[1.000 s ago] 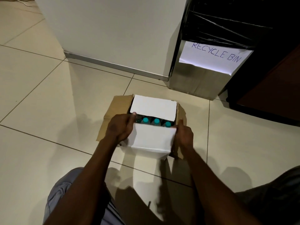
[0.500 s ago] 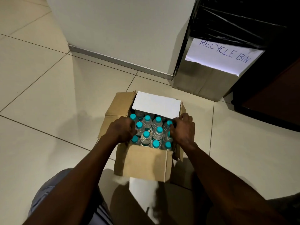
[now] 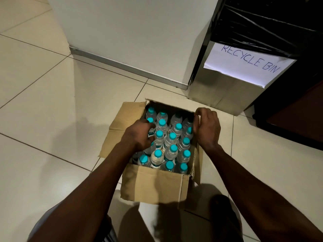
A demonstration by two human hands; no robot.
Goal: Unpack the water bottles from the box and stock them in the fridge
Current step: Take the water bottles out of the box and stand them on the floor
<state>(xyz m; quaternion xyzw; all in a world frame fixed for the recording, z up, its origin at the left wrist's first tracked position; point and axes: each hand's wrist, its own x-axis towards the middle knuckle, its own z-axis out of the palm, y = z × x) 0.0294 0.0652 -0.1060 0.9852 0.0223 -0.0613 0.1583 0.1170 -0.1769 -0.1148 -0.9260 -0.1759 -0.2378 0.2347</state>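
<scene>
A brown cardboard box (image 3: 153, 186) sits open on a pale tiled floor (image 3: 43, 119), seen from above by the person kneeling over it. The box is packed with upright clear water bottles (image 3: 167, 145), each with a turquoise cap, standing in close rows that fill the box from its near wall to its far wall.

The left hand (image 3: 139, 135) reaches into the box over its left side, among the bottles. Its fingers are curled around the neck of one bottle in the left rows, with neighbouring caps just beside its fingertips. The left flap (image 3: 120, 126) of the box lies folded outward on the floor, beneath that forearm.

The right hand (image 3: 208, 128) is at the box's right edge, toward its far corner. Its fingers curl over the rim and its thumb presses the inner side, gripping the cardboard. The rightmost row of bottles stands just beside this hand.

Beyond the box, on its far side, rises a white cabinet-like wall (image 3: 131, 35). To the far right of the box stands a metal bin (image 3: 222, 91) lined with a black bag, bearing a paper sign (image 3: 248, 63) handwritten "RECYCLE BIN".
</scene>
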